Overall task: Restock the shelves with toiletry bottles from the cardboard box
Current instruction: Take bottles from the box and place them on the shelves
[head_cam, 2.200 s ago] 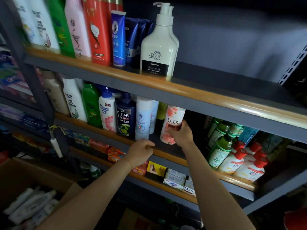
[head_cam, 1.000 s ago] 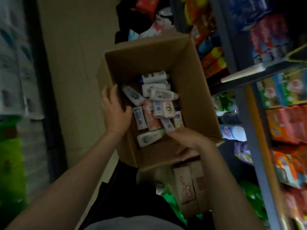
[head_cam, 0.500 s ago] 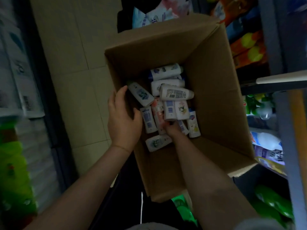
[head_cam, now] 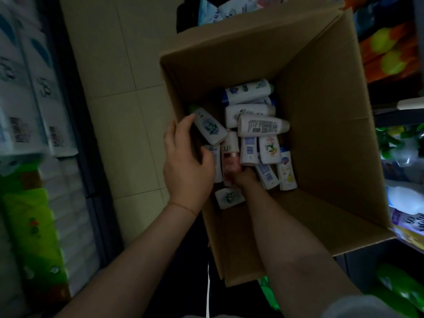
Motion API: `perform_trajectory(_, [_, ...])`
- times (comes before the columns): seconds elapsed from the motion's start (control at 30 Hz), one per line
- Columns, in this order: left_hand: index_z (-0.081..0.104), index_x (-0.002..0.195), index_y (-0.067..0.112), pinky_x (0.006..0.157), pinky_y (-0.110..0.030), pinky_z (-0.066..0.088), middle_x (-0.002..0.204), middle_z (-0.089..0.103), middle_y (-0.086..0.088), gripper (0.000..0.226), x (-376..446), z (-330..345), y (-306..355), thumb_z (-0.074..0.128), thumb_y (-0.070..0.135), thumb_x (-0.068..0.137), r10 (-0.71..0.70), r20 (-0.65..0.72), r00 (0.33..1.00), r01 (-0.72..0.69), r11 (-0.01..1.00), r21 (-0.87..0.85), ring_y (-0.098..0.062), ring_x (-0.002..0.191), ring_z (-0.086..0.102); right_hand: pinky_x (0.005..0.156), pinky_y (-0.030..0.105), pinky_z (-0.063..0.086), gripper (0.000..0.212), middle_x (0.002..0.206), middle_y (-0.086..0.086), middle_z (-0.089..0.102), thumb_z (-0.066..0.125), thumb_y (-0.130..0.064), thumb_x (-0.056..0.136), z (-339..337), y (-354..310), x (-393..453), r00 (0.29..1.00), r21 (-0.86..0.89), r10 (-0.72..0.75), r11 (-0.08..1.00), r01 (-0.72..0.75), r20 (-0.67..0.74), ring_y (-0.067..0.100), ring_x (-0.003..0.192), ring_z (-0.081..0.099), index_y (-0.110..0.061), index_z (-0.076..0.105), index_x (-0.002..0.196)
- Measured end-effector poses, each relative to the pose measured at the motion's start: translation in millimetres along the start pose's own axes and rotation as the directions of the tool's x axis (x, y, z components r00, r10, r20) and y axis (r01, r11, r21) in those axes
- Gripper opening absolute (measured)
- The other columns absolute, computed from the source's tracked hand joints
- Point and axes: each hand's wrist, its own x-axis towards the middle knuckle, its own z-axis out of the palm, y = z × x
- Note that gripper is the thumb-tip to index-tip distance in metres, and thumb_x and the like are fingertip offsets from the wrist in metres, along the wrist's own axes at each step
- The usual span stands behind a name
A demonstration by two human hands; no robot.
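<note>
Tiled floor [head_cam: 128,125]; pink bottle [head_cam: 230,157] (label blurred).

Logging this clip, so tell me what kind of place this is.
Probably a small shop's stockroom or aisle: an open cardboard box of toiletry bottles, stacked white barcoded packs on the left, and colourful packaged goods on shelves to the right.

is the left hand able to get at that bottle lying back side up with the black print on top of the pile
Probably yes. The left hand is already at the cardboard box wall, and the printed bottle lies on top of the pile with nothing over it. The right hand sits lower, on the pink bottle.
</note>
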Motion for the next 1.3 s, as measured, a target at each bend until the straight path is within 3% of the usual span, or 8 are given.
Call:
perform_trajectory(0.2, [0.043, 0.143, 0.027, 0.08, 0.009, 0.026, 0.152, 0.038, -0.011, 0.058, 1, 3, 0, 0.058, 0.013, 0.089, -0.006, 0.002, 1.0, 0.006, 0.999, -0.031, -0.017, 0.127, 0.047, 0.086, 0.041, 0.058, 0.088, 0.116, 0.007, 0.067, 0.089, -0.042, 0.05, 4, -10, -13, 0.986, 0.306, -0.038, 0.952, -0.013, 0.16, 0.023, 0.099, 0.068, -0.01, 0.057, 0.126])
perform_trajectory(0.37, [0.043, 0.143, 0.023, 0.098, -0.03, 0.043, 0.156, 0.03, -0.017, 0.057, 0, -4, 3, 0.058, 0.018, 0.088, 0.006, 0.063, 0.998, -0.013, 0.994, 0.109, -0.031, 0.133, 0.046, 0.079, 0.042, 0.056, 0.07, 0.115, 0.015, 0.066, 0.082, -0.046, 0.067, -33, -38, -84, 0.92, 0.518, 0.011, 0.824, -0.229, 0.391, 0.029, 0.099, 0.065, -0.015, 0.056, 0.124])
perform_trajectory(0.5, [0.054, 0.129, 0.009, 0.117, -0.054, 0.023, 0.153, 0.031, -0.028, 0.045, -25, -5, 26, 0.055, 0.024, 0.087, 0.289, 0.144, 0.946, -0.322, 0.881, 0.348, -0.046, 0.144, 0.024, 0.086, 0.047, 0.055, 0.044, 0.114, 0.018, 0.065, 0.068, -0.027, 0.088, -81, -28, -169, 0.887, 0.703, -0.201, 0.69, -0.173, 0.415, 0.031, 0.1, 0.064, -0.013, 0.054, 0.127])
perform_trajectory(0.63, [0.047, 0.133, 0.02, 0.101, -0.036, 0.043, 0.129, 0.052, -0.004, 0.044, -77, -11, 95, 0.061, 0.028, 0.092, 0.038, 0.39, 0.92, 0.048, 0.977, -0.208, -0.018, 0.12, 0.05, 0.093, 0.041, 0.054, 0.035, 0.108, 0.001, 0.074, 0.072, -0.028, 0.082, -122, 17, -252, 0.863, 0.64, -0.497, 0.693, 0.331, 0.092, 0.019, 0.1, 0.07, -0.03, 0.063, 0.117])
perform_trajectory(0.77, [0.05, 0.13, 0.023, 0.086, -0.041, 0.058, 0.117, 0.066, -0.005, 0.07, -132, -21, 163, 0.079, 0.044, 0.07, -0.068, 0.554, 0.83, 0.422, 0.727, -0.542, -0.021, 0.101, 0.068, 0.087, 0.025, 0.054, 0.056, 0.124, -0.006, 0.065, 0.076, -0.022, 0.081, -170, 83, -332, 0.701, 0.479, -0.687, 0.559, 0.677, -0.189, 0.007, 0.108, 0.065, -0.037, 0.054, 0.13])
perform_trajectory(1.03, [0.056, 0.118, 0.018, 0.057, -0.025, 0.054, 0.092, 0.062, -0.004, 0.037, -298, 6, 272, 0.072, 0.031, 0.088, 0.241, 0.64, 0.73, 0.361, 0.659, -0.66, -0.008, 0.067, 0.065, 0.085, 0.024, 0.052, 0.045, 0.112, -0.015, 0.062, 0.069, -0.041, 0.081, -247, 241, -446, 0.561, 0.173, -0.605, 0.578, 0.797, -0.565, 0.002, 0.1, 0.061, -0.031, 0.053, 0.122])
perform_trajectory(1.17, [0.053, 0.117, 0.03, 0.077, -0.025, 0.055, 0.107, 0.066, -0.001, 0.05, -398, 26, 310, 0.082, 0.027, 0.077, 0.573, 0.645, 0.506, 0.109, 0.699, -0.707, -0.012, 0.091, 0.067, 0.073, 0.031, 0.05, 0.036, 0.099, 0.001, 0.068, 0.058, -0.043, 0.082, -279, 316, -487, 0.437, 0.071, -0.368, 0.694, 0.717, -0.821, 0.017, 0.088, 0.066, -0.019, 0.057, 0.109])
perform_trajectory(1.3, [0.047, 0.127, 0.035, 0.083, -0.011, 0.047, 0.115, 0.064, 0.018, 0.058, -478, 26, 342, 0.079, 0.027, 0.079, 0.799, 0.555, 0.23, -0.122, 0.59, -0.798, 0.005, 0.104, 0.062, 0.054, 0.012, 0.041, 0.023, 0.077, -0.012, 0.061, 0.067, -0.012, 0.083, -307, 386, -520, 0.306, 0.09, -0.216, 0.665, 0.742, -0.927, -0.005, 0.068, 0.059, -0.027, 0.053, 0.093])
